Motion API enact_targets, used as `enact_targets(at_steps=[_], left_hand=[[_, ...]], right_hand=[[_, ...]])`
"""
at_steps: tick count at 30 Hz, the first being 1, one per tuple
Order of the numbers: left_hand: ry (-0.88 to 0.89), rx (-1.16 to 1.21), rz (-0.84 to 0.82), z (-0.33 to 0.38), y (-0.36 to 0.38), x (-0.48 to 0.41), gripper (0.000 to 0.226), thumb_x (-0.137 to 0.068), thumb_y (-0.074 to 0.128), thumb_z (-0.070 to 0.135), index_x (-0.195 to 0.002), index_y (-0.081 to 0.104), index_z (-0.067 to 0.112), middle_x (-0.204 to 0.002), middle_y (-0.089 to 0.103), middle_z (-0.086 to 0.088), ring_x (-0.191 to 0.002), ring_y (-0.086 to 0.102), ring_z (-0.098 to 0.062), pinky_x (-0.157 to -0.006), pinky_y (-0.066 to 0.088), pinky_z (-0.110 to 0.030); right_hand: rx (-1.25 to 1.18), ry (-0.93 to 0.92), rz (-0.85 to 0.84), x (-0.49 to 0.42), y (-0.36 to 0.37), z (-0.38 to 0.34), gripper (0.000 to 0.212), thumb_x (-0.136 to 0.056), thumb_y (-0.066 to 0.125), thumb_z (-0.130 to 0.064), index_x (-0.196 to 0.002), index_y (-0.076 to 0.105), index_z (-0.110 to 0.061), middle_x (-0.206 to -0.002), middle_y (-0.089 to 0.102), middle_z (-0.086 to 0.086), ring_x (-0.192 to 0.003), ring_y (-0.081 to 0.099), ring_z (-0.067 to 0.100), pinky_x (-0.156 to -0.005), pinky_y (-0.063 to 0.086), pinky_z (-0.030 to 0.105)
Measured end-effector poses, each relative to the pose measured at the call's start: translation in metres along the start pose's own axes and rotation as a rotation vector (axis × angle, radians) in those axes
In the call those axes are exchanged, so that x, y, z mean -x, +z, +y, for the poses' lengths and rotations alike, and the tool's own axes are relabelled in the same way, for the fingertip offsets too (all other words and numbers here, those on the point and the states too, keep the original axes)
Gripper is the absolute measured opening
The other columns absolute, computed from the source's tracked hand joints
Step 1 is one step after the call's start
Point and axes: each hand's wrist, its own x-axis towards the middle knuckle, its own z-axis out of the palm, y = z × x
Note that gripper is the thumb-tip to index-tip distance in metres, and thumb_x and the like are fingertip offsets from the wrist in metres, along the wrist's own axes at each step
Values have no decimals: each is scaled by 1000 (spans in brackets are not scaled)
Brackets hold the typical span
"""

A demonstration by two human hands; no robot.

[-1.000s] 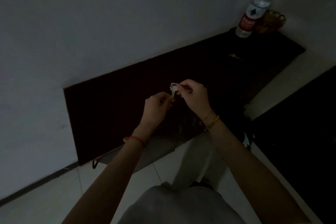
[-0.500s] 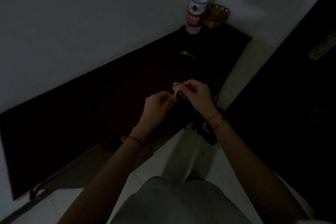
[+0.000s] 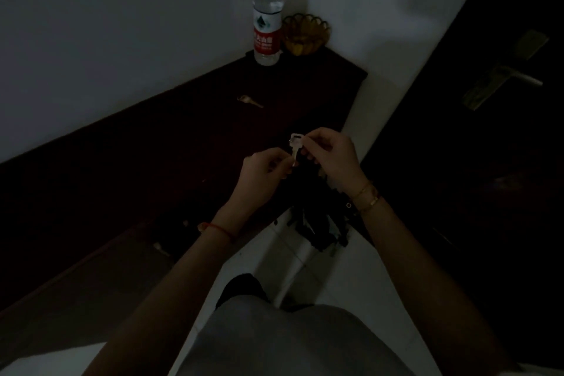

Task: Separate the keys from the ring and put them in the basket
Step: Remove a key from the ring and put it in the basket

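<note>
While pinching one silver key [image 3: 295,148] between left hand [image 3: 265,172] and right hand [image 3: 331,156]; bottle [image 3: 267,14] label red-and-white, writing unreadable.

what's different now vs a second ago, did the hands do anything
Mostly the view swung right: the bottle and basket slid from the top right toward centre. Both hands, left and right, keep the same grip on the silver key. The loose key lies on the dark table.
</note>
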Motion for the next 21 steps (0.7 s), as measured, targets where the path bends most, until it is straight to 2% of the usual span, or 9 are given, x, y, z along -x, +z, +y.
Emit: enact_targets(at_steps=[3, 7, 11, 15, 19, 21], left_hand=[[6, -19, -19, 3, 12, -18, 19, -94, 56, 21, -94, 69, 7, -83, 72, -5, -75, 68, -14, -67, 49, -9], [9, -26, -37, 2, 21, -52, 20, -94, 56, 21, -96, 69, 6, -88, 74, -9, -78, 70, -18, -76, 56, -26], [10, -60, -45, -6, 26, -100, 20, -94, 56, 24, -94, 70, 9, -88, 74, -7, -76, 69, -14, -71, 52, -16], [-2, -66, -33, -11, 26, -157, 19, -92, 59, 24, -94, 70, 9, -87, 74, -6, -76, 69, -14, -73, 52, -23], [-9, -40, -33, -16, 20, -219, 15, -91, 61, 23, -94, 71, 12, -86, 73, -1, -72, 64, -3, -67, 47, -8], [-5, -41, -40, -16, 16, -246, 14, -91, 61, 25, -95, 70, 16, -86, 70, 5, -75, 63, 1, -66, 47, -5]], right_hand=[[-3, 13, -1, -14, -12, 11, 8, -89, 61, -16, -85, 68, -12, -72, 67, -3, -61, 61, 0, -60, 49, 11], [-16, 30, 17, -43, -22, 25, 8, -89, 62, -16, -85, 68, -13, -72, 67, -2, -63, 62, 6, -61, 49, 16], [-11, 29, 28, -87, -30, 40, 9, -89, 62, -17, -84, 68, -13, -71, 67, -3, -62, 61, 3, -59, 49, 11], [11, 38, 24, -143, -36, 50, 9, -90, 61, -17, -85, 67, -12, -72, 67, -3, -62, 61, 5, -60, 48, 14], [11, 38, 25, -203, -42, 52, 9, -90, 61, -16, -87, 68, -10, -75, 67, 1, -62, 61, 7, -60, 48, 15], [12, 39, 38, -230, -44, 51, 9, -90, 61, -16, -87, 68, -11, -73, 66, -1, -62, 61, 8, -60, 48, 16]])
